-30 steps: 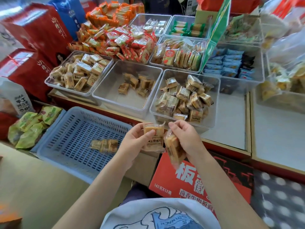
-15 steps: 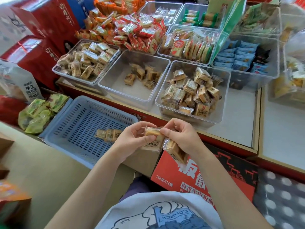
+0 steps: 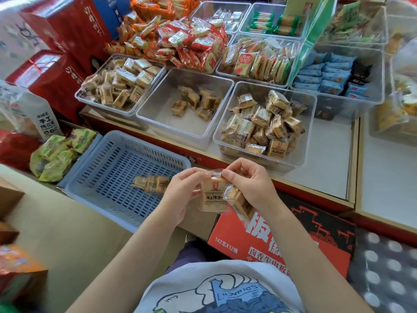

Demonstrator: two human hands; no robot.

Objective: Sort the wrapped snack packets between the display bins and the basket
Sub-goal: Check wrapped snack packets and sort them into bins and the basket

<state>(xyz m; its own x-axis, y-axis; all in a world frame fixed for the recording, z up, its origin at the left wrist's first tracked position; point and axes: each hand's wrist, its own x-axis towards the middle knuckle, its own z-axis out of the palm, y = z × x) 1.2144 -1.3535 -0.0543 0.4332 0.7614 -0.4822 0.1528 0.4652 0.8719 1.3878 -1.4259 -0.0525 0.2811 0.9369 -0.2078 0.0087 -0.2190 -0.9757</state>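
Both hands have drawn closer together since a second ago, meeting over one packet. Left hand (image 3: 180,195) curls round the front snack packet (image 3: 213,198), and right hand (image 3: 249,184) pinches that packet's top edge while holding a second packet (image 3: 240,203) under its palm. Just left, more packets (image 3: 151,184) lie in the blue basket (image 3: 108,168); clear bins (image 3: 313,132) sit farther off
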